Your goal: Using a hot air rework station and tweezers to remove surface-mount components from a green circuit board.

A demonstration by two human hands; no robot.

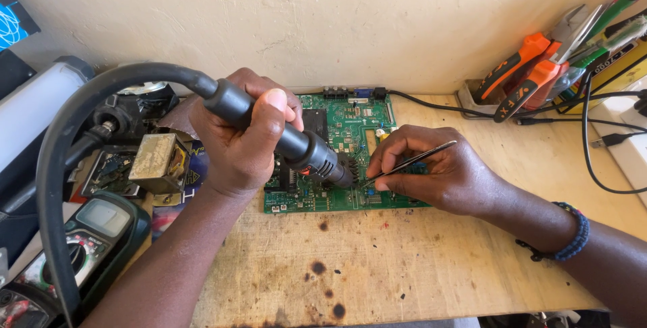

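A green circuit board [350, 116] lies flat on a wooden bench [404, 254] against the wall. My left hand [239, 136] is wrapped around a black hot-air handpiece [296, 141] with a thick black hose [74, 119]; its nozzle points down at the board's lower middle. My right hand [435, 166] pinches thin metal tweezers [411, 161], whose tips touch the board just right of the nozzle. A beaded bracelet sits on my right wrist.
A dark green multimeter [101, 230] and a small transformer [158, 156] sit at the left among other parts. Orange-handled pliers [522, 72] and screwdrivers stand in a holder at the back right. Black cables [593, 139] trail along the right side. Burn marks dot the bench front.
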